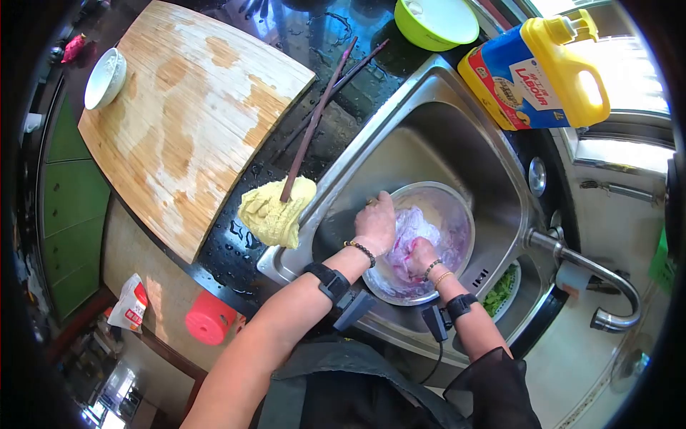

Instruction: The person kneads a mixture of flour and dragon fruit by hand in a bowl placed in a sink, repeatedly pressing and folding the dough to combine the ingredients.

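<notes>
A round metal bowl [458, 191] sits in the large basin of a steel sink [336, 187]. Inside it lies a wet, soft purple-and-white mass [416, 226]; whether it is cloth, plastic or dough I cannot make out. At the bowl's left rim, my left hand [376, 224] is closed with curled fingers and appears to grip the edge. My right hand [421, 259] reaches into the bowl, its fingers closed into the purple-and-white mass and partly hidden by it.
Left of the sink, yellow dough [275, 214] has chopsticks [314, 129] against it. A wooden board [193, 107] carries a white bowl [106, 79]. A green bowl [429, 25] and yellow detergent jug [532, 71] stand behind. The faucet [607, 275] overhangs leafy greens [500, 292] at right.
</notes>
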